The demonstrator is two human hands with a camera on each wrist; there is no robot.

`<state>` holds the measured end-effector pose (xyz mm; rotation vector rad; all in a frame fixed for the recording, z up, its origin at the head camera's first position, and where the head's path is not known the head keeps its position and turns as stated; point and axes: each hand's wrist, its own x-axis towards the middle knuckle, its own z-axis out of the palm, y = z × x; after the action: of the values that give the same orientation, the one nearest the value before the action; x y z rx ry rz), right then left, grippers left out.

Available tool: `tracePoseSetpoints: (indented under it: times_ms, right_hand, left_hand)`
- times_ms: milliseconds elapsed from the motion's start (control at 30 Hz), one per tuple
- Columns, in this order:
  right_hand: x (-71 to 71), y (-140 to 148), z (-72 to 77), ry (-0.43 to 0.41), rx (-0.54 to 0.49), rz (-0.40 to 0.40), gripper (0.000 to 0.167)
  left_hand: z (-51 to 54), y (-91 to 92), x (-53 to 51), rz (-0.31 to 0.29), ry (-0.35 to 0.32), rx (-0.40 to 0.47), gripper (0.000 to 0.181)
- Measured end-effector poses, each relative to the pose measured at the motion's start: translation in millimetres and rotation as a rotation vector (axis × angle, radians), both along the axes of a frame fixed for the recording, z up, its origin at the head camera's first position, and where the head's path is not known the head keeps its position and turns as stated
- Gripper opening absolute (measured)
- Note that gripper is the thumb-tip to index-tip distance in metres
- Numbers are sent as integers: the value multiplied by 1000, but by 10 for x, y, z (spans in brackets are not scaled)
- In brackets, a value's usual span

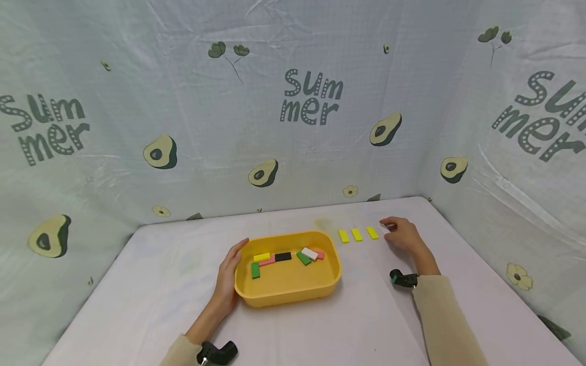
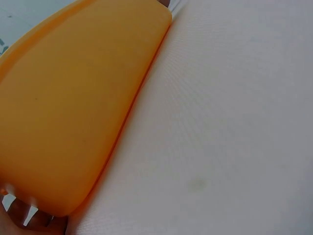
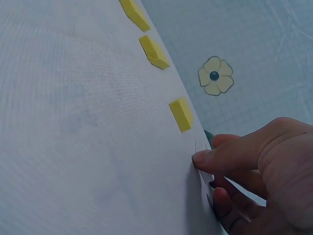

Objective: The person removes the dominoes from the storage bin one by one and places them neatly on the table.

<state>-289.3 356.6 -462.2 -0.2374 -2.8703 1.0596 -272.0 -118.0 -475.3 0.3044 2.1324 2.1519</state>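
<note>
My left hand rests against the left outer side of a yellow plastic tray, its fingers extended along the wall toward the back corner. In the left wrist view some fingers show at the tray's edge. My right hand pinches a small white block between thumb and fingers, at the right end of a row. In the right wrist view the white block is partly hidden by the thumb. Beside it stand three yellow blocks, spaced apart on the white table.
Inside the tray lie a black block, a yellow block, a white block, and green and pink ones. A printed curtain hangs behind the white table. Dark devices are strapped at both wrists.
</note>
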Motion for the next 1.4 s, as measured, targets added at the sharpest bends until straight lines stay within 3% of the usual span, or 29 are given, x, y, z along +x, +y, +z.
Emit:
tracePoseSetpoints:
  times_ms: [267, 433, 733, 1000, 1200, 1400]
  right_hand:
    - [1, -7, 2, -18, -5, 5, 45]
    - [71, 48, 96, -9, -52, -10, 49]
    - [154, -114, 498, 225, -158, 7, 41]
    - [141, -633, 811, 244, -118, 146, 36]
    - [129, -1047, 876, 276, -83, 316, 31]
    - [175, -1457, 877, 292, -69, 420, 28]
  left_hand:
    - [-1, -26, 35, 8, 4, -3, 50]
    - [-29, 12, 42, -1, 6, 8, 49]
    - [-26, 63, 32, 5, 29, -1, 49]
    - [-5, -6, 34, 12, 28, 1, 50]
    - [-7, -2, 27, 22, 28, 2, 50]
    - [-12, -17, 43, 19, 40, -1, 50]
